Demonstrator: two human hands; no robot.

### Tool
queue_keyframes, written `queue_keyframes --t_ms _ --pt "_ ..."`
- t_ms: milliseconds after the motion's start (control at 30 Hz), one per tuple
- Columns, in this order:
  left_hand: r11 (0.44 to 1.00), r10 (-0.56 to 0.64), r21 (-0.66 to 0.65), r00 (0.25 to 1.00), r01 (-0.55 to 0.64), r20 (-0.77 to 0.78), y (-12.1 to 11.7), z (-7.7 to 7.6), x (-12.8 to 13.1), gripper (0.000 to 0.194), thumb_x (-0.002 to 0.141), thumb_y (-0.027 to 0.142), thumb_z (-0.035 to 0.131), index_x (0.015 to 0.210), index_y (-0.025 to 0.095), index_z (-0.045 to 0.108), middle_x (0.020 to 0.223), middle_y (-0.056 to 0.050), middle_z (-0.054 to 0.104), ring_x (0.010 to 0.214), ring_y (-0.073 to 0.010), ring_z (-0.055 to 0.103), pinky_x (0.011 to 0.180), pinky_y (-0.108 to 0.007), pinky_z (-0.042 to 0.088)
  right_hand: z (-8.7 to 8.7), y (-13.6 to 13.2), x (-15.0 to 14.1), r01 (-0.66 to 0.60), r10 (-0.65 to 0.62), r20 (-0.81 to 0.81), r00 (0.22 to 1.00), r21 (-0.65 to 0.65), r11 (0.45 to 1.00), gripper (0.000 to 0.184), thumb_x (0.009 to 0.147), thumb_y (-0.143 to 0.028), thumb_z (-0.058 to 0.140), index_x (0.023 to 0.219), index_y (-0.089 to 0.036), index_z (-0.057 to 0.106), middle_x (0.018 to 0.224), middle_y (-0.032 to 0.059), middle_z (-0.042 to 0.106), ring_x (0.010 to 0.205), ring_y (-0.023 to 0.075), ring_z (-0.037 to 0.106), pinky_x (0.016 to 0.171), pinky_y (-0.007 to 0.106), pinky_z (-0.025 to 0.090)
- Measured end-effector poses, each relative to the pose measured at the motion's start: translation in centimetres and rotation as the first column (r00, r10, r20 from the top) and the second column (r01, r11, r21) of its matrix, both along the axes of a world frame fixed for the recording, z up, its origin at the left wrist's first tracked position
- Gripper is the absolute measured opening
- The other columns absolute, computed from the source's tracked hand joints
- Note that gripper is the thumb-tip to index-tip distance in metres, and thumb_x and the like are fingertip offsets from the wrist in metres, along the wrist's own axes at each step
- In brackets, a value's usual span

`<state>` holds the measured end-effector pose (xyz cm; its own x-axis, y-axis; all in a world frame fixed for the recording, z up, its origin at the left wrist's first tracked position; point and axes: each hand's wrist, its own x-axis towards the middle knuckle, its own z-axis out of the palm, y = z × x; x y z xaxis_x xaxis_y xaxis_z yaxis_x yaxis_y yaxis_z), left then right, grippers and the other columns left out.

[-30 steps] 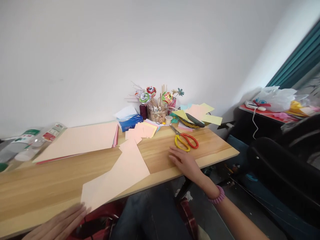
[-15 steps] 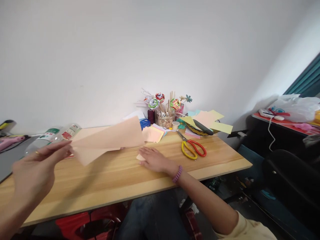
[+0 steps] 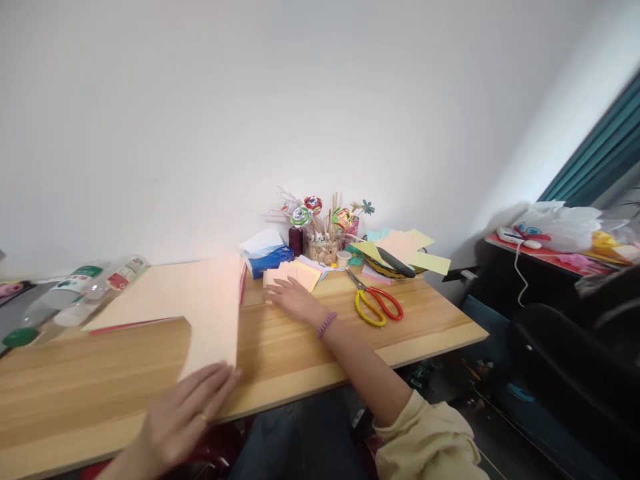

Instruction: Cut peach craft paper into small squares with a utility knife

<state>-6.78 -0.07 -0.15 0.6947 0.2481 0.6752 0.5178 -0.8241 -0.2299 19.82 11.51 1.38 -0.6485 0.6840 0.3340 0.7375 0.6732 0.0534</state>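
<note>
My left hand is at the near end of a large pale peach sheet of paper, its fingers close together over the edge and its thumb hidden. The sheet has a piece cut out of one side and reaches back over a paper stack with a red sheet showing beneath. My right hand lies palm down with fingers spread on a pile of small coloured paper pieces, peach on top. Right of that hand, scissors with one yellow and one red handle lie partly open.
Two plastic bottles lie at the left. Along the wall stand a blue packet, a dark thread spool and a container with paper flowers and sticks. A basket with coloured paper sits at the back right, near the table edge.
My left hand has brought the large sheet down and to the right, from the air towards the table. My right hand has moved back onto the pile of small paper pieces. The view has shifted slightly.
</note>
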Motion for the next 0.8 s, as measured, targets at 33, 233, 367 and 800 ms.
queue_keyframes --t_ms 33,233,367,800 --pt "0.997 -0.07 0.028 0.996 0.072 -0.046 0.2 -0.9 1.3 0.033 0.096 0.016 0.032 0.116 0.02 0.058 0.102 -0.004 0.067 0.1 -0.0145 0.06 0.09 -0.022 0.045 0.2 -0.5 0.3 0.024 -0.024 -0.008 1.0 0.014 1.0 0.033 0.087 -0.034 0.054 0.117 -0.019 0.053 0.123 0.0074 0.052 0.107 0.0217 0.053 0.089 0.046 0.044" --pt "0.91 -0.016 -0.415 1.0 0.015 0.002 0.0 -0.5 4.3 0.033 0.094 0.035 0.04 0.123 0.024 0.053 0.11 -0.004 0.066 0.099 -0.0165 0.063 0.084 -0.022 0.05 4.5 -3.8 8.6 0.532 -0.512 -0.184 0.839 0.081 0.843 0.035 0.095 -0.028 0.037 0.128 -0.02 0.045 0.132 0.0096 0.047 0.119 0.0201 0.045 0.1 0.041 0.036" --pt "0.835 0.046 -0.549 0.999 -0.033 0.01 2.7 1.7 4.2 0.036 0.096 0.031 0.033 0.122 0.02 0.055 0.116 -0.006 0.064 0.101 -0.0167 0.062 0.087 -0.026 0.049 7.4 -3.3 17.0 0.851 -0.823 -0.237 0.516 0.034 0.524 0.04 0.087 -0.036 0.053 0.123 -0.019 0.048 0.128 0.0087 0.048 0.11 0.0237 0.051 0.09 0.048 0.043" --pt "0.582 -0.141 -0.807 0.964 -0.103 -0.225 4.7 3.8 2.1 0.056 0.08 0.04 0.064 0.13 0.023 0.047 0.14 -0.009 0.041 0.134 -0.0227 0.03 0.107 -0.038 0.03 7.4 -2.4 20.5 0.956 -0.957 -0.012 0.288 -0.046 0.289 0.036 0.087 -0.036 0.054 0.117 -0.016 0.051 0.117 0.0084 0.054 0.096 0.0189 0.057 0.08 0.04 0.049"
